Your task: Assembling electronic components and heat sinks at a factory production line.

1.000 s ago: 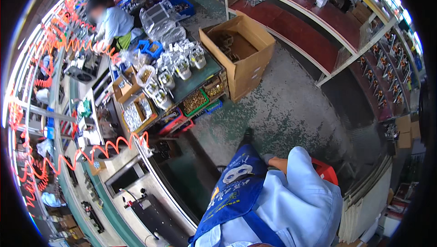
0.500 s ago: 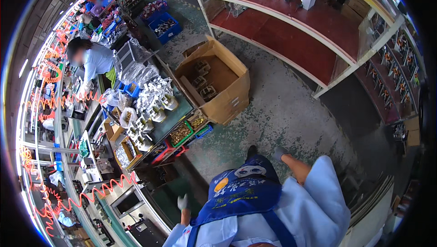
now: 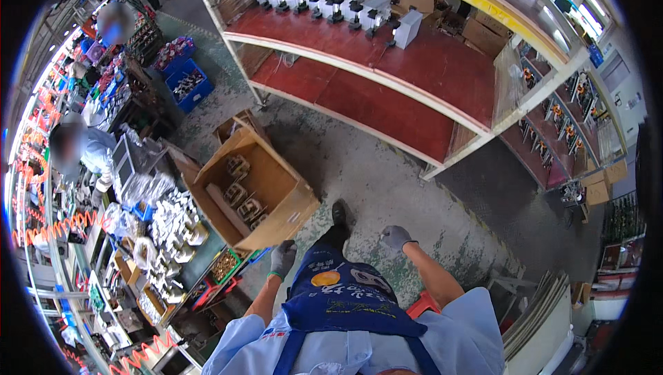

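My left hand point(image 3: 282, 259), in a grey glove, hangs beside the front corner of a large open cardboard box point(image 3: 289, 216); I cannot tell whether it touches the box. Its fingers are loosely bent, and nothing shows in them. Out over the floor on the right is my gloved right hand point(image 3: 396, 237), open in a loose curl and bare of any object. Several metal frame-like parts point(image 3: 237, 167) lie inside the box along with a cardboard strip. I wear a blue apron point(image 3: 338, 295), and one dark shoe point(image 3: 340, 213) shows ahead.
A shelf rack with red boards point(image 3: 421, 74) spans the far side, bearing a row of grey-white devices point(image 3: 407, 30). Left stands a bench with white metal parts point(image 3: 176, 223) and a bin of brass pieces point(image 3: 222, 266). A co-worker point(image 3: 93, 150) is beyond; blue crates point(image 3: 190, 86) sit farther back.
I have moved forward, and the box and rack are closer. The view has shifted right. My left hand has come up beside the box; my right hand has swung nearer the middle.
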Tool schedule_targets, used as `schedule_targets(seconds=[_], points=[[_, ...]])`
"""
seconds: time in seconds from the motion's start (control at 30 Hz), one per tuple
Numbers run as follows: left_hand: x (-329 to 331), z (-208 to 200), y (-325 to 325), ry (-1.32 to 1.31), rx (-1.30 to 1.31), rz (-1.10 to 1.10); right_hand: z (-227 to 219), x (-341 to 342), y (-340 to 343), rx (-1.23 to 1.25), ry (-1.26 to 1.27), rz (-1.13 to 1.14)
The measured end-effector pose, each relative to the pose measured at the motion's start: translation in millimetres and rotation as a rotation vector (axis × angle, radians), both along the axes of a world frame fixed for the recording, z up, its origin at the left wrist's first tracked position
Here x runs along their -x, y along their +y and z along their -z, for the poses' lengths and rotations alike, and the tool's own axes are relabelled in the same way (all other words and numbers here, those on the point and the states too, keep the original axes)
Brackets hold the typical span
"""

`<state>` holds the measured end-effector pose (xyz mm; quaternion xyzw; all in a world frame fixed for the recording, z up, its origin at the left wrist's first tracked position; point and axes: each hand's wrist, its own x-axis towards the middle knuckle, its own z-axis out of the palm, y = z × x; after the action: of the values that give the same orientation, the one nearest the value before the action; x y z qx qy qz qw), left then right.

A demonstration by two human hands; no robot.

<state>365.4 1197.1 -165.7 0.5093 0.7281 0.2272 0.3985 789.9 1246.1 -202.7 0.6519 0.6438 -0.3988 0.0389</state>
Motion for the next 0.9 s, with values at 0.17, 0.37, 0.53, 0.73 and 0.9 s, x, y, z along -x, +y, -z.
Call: schedule_targets(seconds=[0.17, 0.37, 0.53, 0.73, 0.9], points=[[-51.5, -1.8, 93.9, -0.121, -0.049, -0.058, -20.8, -38.6, 122.6, -0.163, 0.025, 0.034], [-110.3, -40.1, 225.9, -0.111, -0.05, 0.12, -69.2, -61.0, 261.4, -0.459, 0.377, 0.222], [-137.7, -40.6, 294.0, -0.178, 0.012, 0.07, -124.0, -80.9, 381.3, -0.595, 0.443, 0.171], [-161.0, -17.3, 335.5, -0.083, -0.022, -0.082, -163.3, -102.0, 523.3, -0.277, 0.809, 0.506], [-153.3, 4.4, 396.1, -0.325, 0.068, -0.311, -209.5, -110.3, 602.7, -0.076, 0.987, 0.779]])
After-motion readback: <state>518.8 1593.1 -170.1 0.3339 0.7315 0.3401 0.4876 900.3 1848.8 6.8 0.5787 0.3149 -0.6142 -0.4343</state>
